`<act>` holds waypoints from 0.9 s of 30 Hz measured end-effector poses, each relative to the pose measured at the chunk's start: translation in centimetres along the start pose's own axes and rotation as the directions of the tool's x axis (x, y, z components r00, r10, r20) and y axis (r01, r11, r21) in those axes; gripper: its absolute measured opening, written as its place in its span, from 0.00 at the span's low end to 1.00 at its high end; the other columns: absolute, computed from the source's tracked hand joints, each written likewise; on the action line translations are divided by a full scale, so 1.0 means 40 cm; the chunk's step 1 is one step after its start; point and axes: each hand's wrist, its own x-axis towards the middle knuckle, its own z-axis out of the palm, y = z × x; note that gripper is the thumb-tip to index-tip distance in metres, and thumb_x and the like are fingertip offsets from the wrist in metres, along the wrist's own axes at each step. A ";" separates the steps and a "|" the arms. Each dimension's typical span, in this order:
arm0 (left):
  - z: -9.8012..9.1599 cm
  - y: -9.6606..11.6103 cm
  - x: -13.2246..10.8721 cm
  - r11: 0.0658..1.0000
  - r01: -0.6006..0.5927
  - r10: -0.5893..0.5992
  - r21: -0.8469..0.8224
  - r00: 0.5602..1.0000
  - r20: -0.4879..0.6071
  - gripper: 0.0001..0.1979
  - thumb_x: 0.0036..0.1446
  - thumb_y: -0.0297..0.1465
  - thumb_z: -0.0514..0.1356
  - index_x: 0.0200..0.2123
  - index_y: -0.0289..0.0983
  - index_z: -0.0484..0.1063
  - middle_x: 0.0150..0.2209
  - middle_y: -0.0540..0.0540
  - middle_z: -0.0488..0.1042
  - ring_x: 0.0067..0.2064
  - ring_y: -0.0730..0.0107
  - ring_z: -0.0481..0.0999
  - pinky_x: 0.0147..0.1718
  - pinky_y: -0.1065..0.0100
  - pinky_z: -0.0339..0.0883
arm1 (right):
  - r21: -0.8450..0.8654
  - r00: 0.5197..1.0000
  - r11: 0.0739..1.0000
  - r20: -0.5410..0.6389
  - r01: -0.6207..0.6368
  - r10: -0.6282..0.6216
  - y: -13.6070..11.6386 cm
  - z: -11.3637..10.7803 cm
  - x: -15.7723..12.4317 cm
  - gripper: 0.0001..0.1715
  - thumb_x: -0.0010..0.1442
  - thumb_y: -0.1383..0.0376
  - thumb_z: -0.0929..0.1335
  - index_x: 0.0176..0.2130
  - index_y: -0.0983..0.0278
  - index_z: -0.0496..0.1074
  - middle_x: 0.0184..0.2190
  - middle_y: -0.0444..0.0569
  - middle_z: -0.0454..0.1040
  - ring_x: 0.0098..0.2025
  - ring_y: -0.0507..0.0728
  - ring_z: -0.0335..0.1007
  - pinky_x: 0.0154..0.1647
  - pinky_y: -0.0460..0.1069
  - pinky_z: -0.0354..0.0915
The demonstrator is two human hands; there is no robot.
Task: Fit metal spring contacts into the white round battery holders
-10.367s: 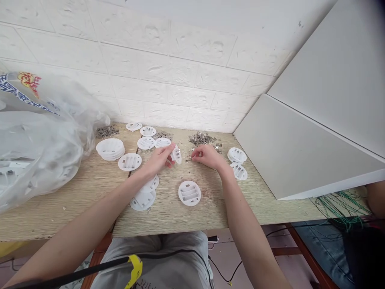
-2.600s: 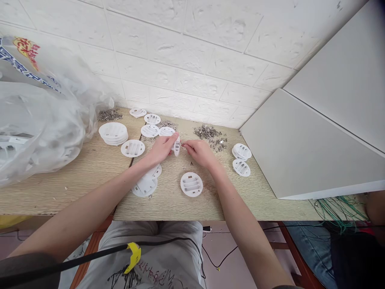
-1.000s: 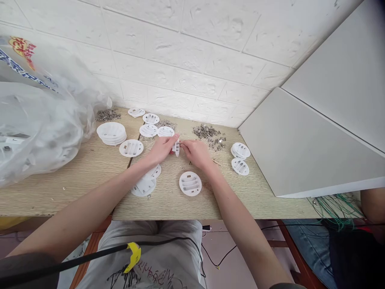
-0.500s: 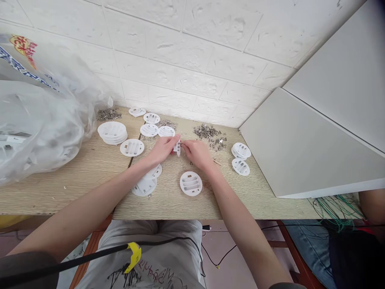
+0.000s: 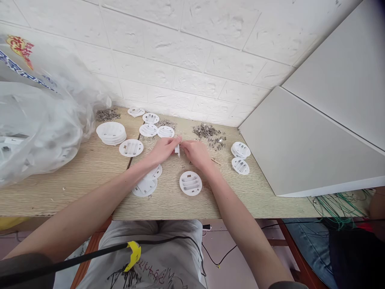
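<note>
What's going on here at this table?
A person works at a wooden table with both bare hands. The left hand grips a small white piece, seen nearly edge-on; the right hand has its fingertips at it, though what they pinch is hidden. A slotted white disc lies between the forearms, and a pile of small metal parts sits beyond the right hand.

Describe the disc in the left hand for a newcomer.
Find the wooden table below the white brick-patterned wall. Near its middle, the left hand pinches a white disc beside the right hand. It stands edge-on; the neighbouring discs show round faces.
</note>
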 end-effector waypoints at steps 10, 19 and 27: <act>-0.004 0.029 -0.003 0.903 0.123 -0.100 -0.413 0.992 0.079 0.16 0.50 0.43 0.64 0.29 0.34 0.75 0.32 0.45 0.75 0.37 0.66 0.73 0.40 0.64 0.70 | 0.661 0.980 0.750 -0.154 0.006 0.128 0.034 0.014 0.017 0.16 0.63 0.59 0.64 0.30 0.65 0.73 0.25 0.44 0.70 0.28 0.51 0.59 0.32 0.47 0.54; -0.023 0.019 0.000 0.993 0.053 -0.056 -0.101 0.998 -0.028 0.15 0.43 0.34 0.65 0.37 0.34 0.77 0.34 0.45 0.78 0.36 0.65 0.75 0.39 0.64 0.65 | 0.914 0.979 0.405 -0.072 -0.011 0.190 0.037 0.019 0.018 0.17 0.51 0.55 0.73 0.35 0.66 0.75 0.29 0.46 0.72 0.31 0.52 0.64 0.34 0.48 0.61; -0.030 0.023 0.000 0.997 -0.023 0.023 0.073 1.000 0.001 0.14 0.43 0.36 0.65 0.33 0.35 0.72 0.31 0.49 0.73 0.29 0.73 0.68 0.29 0.68 0.60 | 0.939 0.989 0.344 -0.047 -0.005 0.142 0.031 0.006 0.012 0.15 0.50 0.57 0.74 0.35 0.65 0.77 0.31 0.47 0.74 0.33 0.53 0.66 0.36 0.49 0.62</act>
